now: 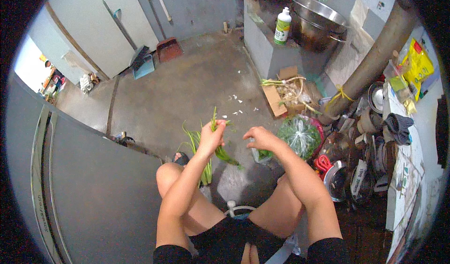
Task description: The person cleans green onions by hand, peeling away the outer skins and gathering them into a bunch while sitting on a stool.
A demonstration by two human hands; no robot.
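My left hand (212, 136) is closed around a bunch of thin green stalks (225, 155), whose one end sticks up above the fingers while the rest hangs down towards the floor. To its left, more long green stalks (206, 172) stand or lean near my left foot. My right hand (259, 137) is apart from the left, its fingers spread and curved, with nothing seen between them. Just below and right of it is a plastic bag with leafy greens (264, 155), beside a larger round bag of greens (299, 136).
Ahead on the right lies an open cardboard box (274, 100) with roots and stalks. White scraps (240, 101) dot the floor. A green-labelled bottle (282, 26) and metal pots (318, 21) stand on a ledge. Dustpans (168, 49) lean at the far wall; a grey refrigerator door (105, 193) is at left.
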